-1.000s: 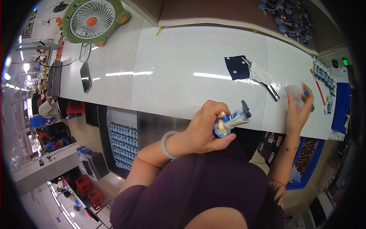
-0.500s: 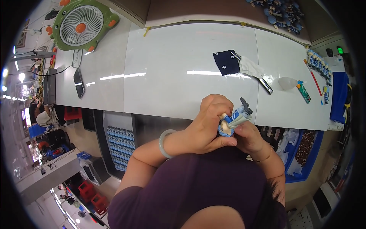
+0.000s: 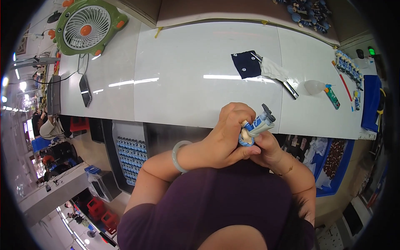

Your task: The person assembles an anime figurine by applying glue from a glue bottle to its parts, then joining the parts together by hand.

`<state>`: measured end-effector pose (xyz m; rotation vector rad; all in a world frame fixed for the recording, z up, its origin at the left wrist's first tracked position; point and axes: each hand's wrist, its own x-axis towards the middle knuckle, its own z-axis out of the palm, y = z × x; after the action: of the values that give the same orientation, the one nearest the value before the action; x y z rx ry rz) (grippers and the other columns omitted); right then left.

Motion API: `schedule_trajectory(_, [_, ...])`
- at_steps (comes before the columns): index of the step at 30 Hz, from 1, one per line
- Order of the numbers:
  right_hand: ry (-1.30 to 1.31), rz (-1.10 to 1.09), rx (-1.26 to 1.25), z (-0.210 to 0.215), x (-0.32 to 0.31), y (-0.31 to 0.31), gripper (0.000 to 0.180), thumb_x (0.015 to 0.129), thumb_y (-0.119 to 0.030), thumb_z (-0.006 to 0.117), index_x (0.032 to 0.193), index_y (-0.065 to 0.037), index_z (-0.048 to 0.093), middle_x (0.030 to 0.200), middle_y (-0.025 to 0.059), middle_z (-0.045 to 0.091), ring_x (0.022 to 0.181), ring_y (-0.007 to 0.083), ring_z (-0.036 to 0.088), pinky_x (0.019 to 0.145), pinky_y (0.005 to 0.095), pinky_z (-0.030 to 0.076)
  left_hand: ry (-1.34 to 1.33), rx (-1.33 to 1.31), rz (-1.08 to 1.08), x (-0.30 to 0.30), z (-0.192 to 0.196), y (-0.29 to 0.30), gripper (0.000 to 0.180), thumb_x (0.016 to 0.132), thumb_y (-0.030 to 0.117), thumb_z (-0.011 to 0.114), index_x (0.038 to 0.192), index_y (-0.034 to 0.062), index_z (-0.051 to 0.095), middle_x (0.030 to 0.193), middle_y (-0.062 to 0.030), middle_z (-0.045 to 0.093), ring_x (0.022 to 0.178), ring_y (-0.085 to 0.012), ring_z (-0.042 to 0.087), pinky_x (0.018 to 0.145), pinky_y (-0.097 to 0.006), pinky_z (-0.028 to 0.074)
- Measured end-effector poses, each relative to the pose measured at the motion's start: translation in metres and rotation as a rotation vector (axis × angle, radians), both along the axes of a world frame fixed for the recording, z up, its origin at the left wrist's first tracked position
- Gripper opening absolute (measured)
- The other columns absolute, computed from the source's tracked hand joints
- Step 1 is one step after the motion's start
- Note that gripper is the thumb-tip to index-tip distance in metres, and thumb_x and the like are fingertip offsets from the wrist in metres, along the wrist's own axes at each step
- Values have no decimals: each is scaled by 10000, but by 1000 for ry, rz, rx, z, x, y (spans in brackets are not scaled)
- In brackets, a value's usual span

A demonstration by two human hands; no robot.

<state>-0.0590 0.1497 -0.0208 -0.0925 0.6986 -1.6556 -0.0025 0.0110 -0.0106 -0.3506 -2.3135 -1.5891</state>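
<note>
A small blue-and-white figurine [image 3: 261, 124] is held between both hands just in front of my chest. It is tilted, its blue-rimmed head towards me and its dark grey feet pointing up and to the right. My left hand [image 3: 230, 132] wraps its fingers round the figurine's left side, thumb stretched below the head. My right hand [image 3: 269, 148] grips it from the lower right, with the thumb close to the head. Some right-hand fingers are hidden behind the figurine and the left hand.
On the white table [image 3: 179, 54] lie a navy-and-white cloth [image 3: 246, 66], a dark stick-like tool [image 3: 290, 90], a translucent bulb bottle [image 3: 313, 87], a green bottle [image 3: 332, 98] and a red brush [image 3: 345, 85]. More figurines [image 3: 349, 66] stand right; others fill a left drawer [image 3: 132, 156]. A green fan [image 3: 89, 29] stands far left.
The figurine stays in both hands with nearly the same tilt. My right thumb has shifted slightly against it, and the whole view has moved a little.
</note>
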Motion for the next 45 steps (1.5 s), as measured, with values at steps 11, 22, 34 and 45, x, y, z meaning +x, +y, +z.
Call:
schedule_trajectory(11, [25, -61, 7, 2, 3, -2, 319, 797, -323, 488, 973, -58, 467, 860, -7, 460, 734, 56, 420, 621, 198, 357, -31, 54, 2, 2, -1, 2, 497, 708, 234, 664, 1026, 30, 343, 984, -149, 435, 893, -274, 405, 821, -364, 307])
schedule_trajectory(22, [-30, -56, -37, -2, 3, -1, 267, 782, -280, 462, 888, -36, 485, 743, -13, 441, 618, 55, 368, 549, 193, 294, -27, 149, -9, 3, -7, 2, 474, 736, 273, 638, 1023, 42, 339, 981, -139, 437, 893, -260, 417, 809, -353, 307])
schedule_trajectory(34, [65, -42, -18, -12, 4, 1, 532, 701, -303, 557, 1134, -57, 369, 1021, 27, 462, 959, 122, 461, 841, 261, 366, -26, 120, -39, 2, -5, 1, 477, 726, 255, 650, 1020, 37, 345, 995, -144, 441, 905, -269, 427, 815, -365, 314])
schedule_trajectory(45, [-38, -74, -22, -16, 3, 2, 487, 676, -282, 567, 1074, -50, 410, 832, 32, 506, 680, 125, 489, 598, 236, 390, -161, 292, -168, 2, -1, -3, 510, 710, 150, 655, 1087, 35, 331, 1031, -124, 433, 958, -230, 403, 854, -339, 312])
